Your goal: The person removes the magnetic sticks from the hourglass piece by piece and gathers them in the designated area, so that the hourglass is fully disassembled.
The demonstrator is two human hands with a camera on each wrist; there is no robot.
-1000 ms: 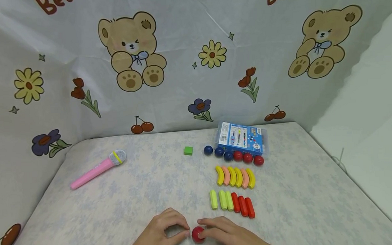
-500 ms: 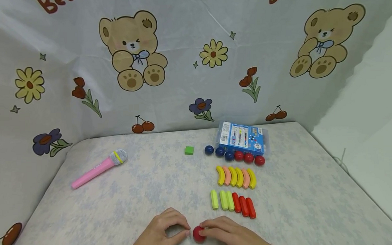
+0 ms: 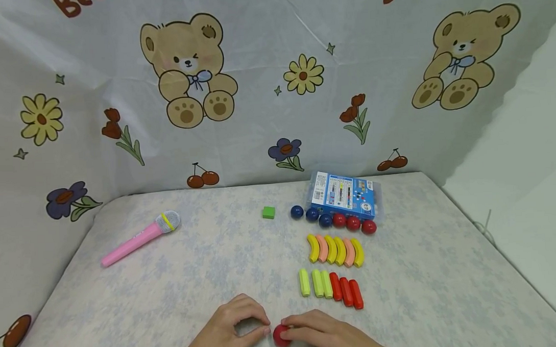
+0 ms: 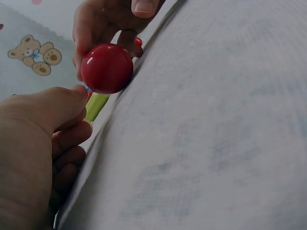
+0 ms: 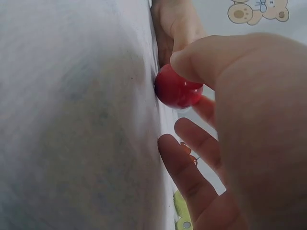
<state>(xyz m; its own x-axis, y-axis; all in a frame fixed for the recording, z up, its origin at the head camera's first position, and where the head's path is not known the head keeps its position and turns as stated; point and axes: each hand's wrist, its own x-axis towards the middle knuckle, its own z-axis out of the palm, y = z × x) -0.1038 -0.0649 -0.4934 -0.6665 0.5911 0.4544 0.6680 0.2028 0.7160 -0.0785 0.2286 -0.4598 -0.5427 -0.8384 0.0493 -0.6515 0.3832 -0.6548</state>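
Note:
A glossy red ball [image 3: 281, 336] sits low on the table at the near edge of the head view. My right hand [image 3: 327, 331] pinches it between thumb and index finger, the other fingers spread in the right wrist view. On the ball's other side is my left hand [image 3: 230, 328], its thumb and index fingertips together and the remaining fingers curled. Those tips come very close to the ball [image 4: 107, 68]; whether they touch it is unclear. I see nothing held in the left hand.
Beyond the hands lie light-green and red sticks [image 3: 334, 289], then curved yellow and pink pieces [image 3: 339, 250]. Farther back, blue and red balls [image 3: 325, 220] line up before a blue box [image 3: 343, 194]. A green block [image 3: 268, 212] and pink toy microphone [image 3: 140, 239] lie leftward.
The red ball and my right hand have shifted slightly toward me, and the right fingers have changed position a little. My left hand stays about where it was.

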